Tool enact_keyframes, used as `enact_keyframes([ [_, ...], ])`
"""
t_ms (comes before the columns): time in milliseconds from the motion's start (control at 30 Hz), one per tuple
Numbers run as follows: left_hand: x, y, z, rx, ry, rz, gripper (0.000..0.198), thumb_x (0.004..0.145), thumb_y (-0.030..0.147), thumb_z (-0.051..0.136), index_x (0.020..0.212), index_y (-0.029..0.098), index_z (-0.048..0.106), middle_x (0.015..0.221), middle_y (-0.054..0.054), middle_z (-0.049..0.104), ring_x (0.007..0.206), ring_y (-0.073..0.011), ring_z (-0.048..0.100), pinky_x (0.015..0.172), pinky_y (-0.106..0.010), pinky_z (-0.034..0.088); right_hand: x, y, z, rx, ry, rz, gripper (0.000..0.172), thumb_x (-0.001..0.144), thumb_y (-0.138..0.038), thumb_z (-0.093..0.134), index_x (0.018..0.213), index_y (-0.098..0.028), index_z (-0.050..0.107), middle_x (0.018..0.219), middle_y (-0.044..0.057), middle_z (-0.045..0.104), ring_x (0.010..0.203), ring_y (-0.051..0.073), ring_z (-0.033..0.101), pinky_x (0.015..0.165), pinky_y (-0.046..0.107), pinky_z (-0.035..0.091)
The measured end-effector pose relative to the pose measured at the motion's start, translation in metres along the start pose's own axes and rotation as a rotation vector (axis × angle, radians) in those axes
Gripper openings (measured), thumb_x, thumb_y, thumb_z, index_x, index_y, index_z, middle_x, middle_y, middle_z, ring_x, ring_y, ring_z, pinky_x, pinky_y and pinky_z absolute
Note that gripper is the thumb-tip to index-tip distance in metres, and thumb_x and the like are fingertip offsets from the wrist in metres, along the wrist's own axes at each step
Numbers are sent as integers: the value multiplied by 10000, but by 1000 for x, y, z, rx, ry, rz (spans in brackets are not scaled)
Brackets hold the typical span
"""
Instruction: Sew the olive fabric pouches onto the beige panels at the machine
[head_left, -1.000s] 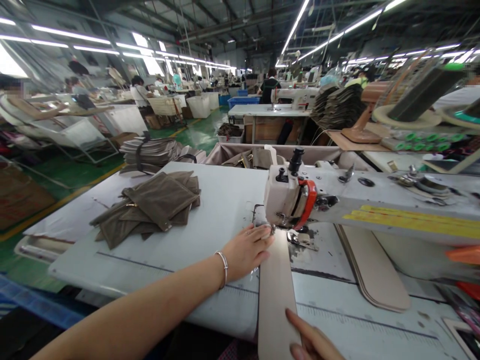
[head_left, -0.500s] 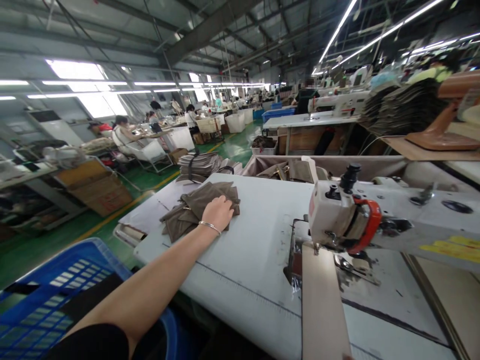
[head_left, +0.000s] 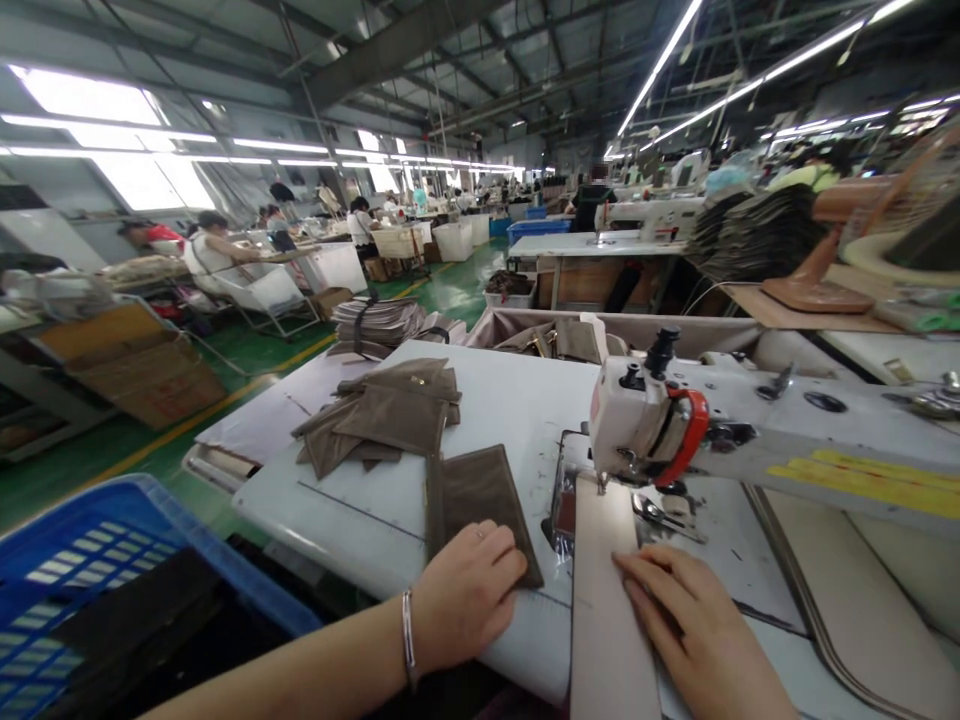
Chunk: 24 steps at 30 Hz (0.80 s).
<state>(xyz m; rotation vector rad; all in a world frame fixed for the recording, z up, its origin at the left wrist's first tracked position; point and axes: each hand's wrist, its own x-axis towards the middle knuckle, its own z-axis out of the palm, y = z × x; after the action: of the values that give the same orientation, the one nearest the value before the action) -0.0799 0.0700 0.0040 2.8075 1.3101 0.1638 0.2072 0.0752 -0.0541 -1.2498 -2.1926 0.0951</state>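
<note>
My left hand (head_left: 469, 600) is closed on the near end of a flat brown fabric pouch (head_left: 484, 485), which lies on the white machine table (head_left: 360, 510). Behind it is a loose pile of similar brown pouches (head_left: 390, 415). A long beige panel (head_left: 607, 620) runs toward me from under the head of the sewing machine (head_left: 634, 420). Resting on that panel's right side are the fingertips of my right hand (head_left: 697, 625), its fingers stretched forward and not visibly gripping. The palm side of each hand is hidden.
A blue plastic basket (head_left: 172, 510) with dark material stands at lower left. Bundled pieces (head_left: 379, 325) are stacked beyond the table. Rounded beige panels (head_left: 870, 590) lie at right, below the machine arm. Co-workers sit at benches in the background.
My left hand has come back from the pile toward me with one brown pouch. My right hand has come into view onto the beige panel. The view has turned slightly right.
</note>
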Motion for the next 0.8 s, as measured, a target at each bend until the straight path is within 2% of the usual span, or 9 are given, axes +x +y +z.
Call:
enact_keyframes([
  [67,-4,-1,2,-74,29,-56,140,840,235,598,963,183,554,990,-43,539,947,-213,482,886,-372,428,0,1,4,32,-26,35,279,968,-359,466,1198,-251,582,1202,77,539,1138,240,504,994,444,429],
  [200,-9,-6,6,-82,103,-14,134,895,241,537,1010,180,568,986,-50,548,954,-211,489,904,-384,418,-7,-6,0,67,-34,30,264,967,-358,478,1194,-259,570,1205,65,523,1138,237,484,1006,440,391],
  [300,-12,-6,13,-78,175,2,156,905,240,526,1039,174,572,966,-50,560,937,-204,500,890,-374,424,2,-25,-1,96,-49,-15,220,956,-333,508,1149,-257,579,1136,55,551,1081,233,502,966,425,399],
  [400,-15,-6,19,-85,247,14,184,910,229,519,1074,165,571,951,-48,573,933,-197,507,883,-358,427,22,-51,7,113,-114,-49,248,925,-330,568,1155,-238,570,1085,61,569,1020,246,518,917,435,412],
  [500,-16,-5,21,-88,297,15,194,916,227,511,1086,160,576,941,-47,580,928,-190,510,899,-351,423,39,-68,18,128,-196,-33,125,942,-255,523,1025,-222,610,954,51,589,911,237,542,845,429,434],
  [600,-15,-4,19,-59,286,24,187,923,237,494,1068,163,586,912,-50,571,905,-186,512,878,-346,429,45,-67,18,191,-211,16,181,964,-218,441,893,-224,607,881,42,595,860,223,553,803,402,449],
  [700,-14,-5,16,-20,250,36,172,931,245,469,1021,167,593,890,-53,556,882,-182,510,836,-338,436,39,-60,3,272,-160,82,193,966,-289,445,876,-236,607,897,45,613,886,218,570,782,359,475],
  [800,-13,-5,16,21,208,41,169,929,260,463,976,166,595,909,-65,553,881,-182,510,816,-335,438,31,-62,-12,304,-110,41,226,951,-388,489,836,-251,627,871,31,627,849,191,592,746,304,503],
])
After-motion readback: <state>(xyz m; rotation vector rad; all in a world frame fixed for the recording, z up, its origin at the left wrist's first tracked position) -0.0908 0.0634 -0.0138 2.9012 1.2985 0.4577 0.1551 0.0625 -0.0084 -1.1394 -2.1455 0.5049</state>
